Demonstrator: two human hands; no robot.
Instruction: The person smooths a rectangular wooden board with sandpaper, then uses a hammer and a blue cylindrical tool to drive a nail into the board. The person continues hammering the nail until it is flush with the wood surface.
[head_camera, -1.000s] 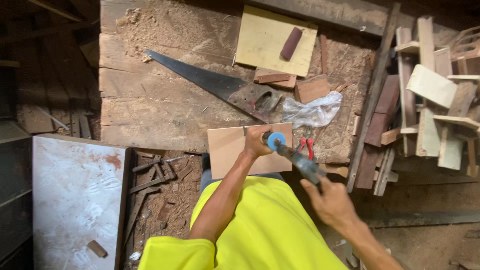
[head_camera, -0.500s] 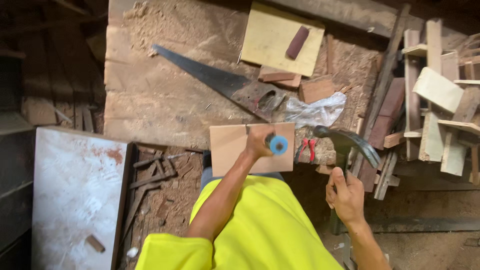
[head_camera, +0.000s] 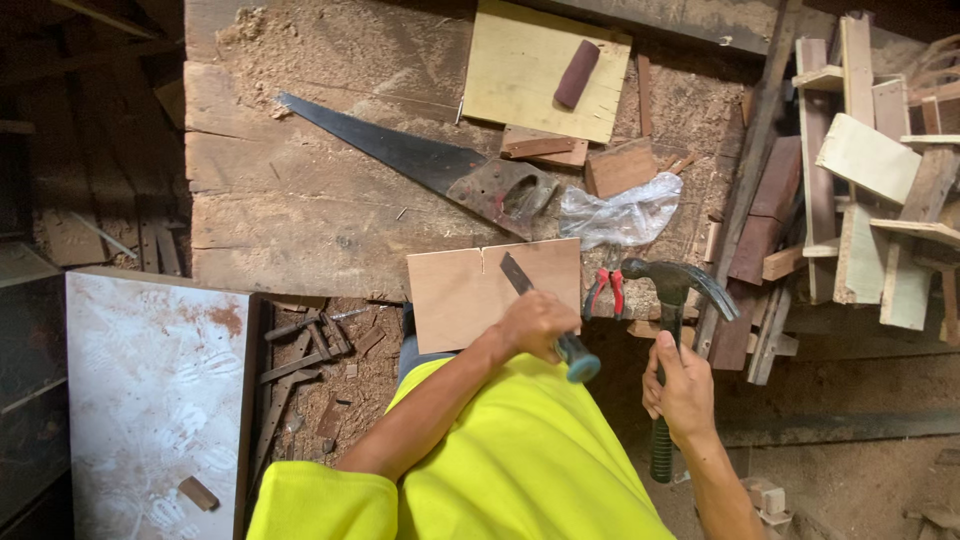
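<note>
Left hand (head_camera: 535, 325), fingers closed around a chisel (head_camera: 548, 318), its blade resting just beyond them on a plywood piece (head_camera: 455, 295) at the surface (head_camera: 300, 210) edge. Right hand (head_camera: 683, 388), fingers gripping a hammer (head_camera: 668, 300), apparently raised; pliers (head_camera: 607, 290) lie between.

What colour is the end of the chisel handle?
Blue, on the chisel handle in the left hand; seen in the head view.

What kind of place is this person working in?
Most likely a small woodworking shop. A handsaw lies on a rough, sawdust-strewn workbench, offcuts of timber are piled to one side, and the person holds a chisel and a hammer.
</note>
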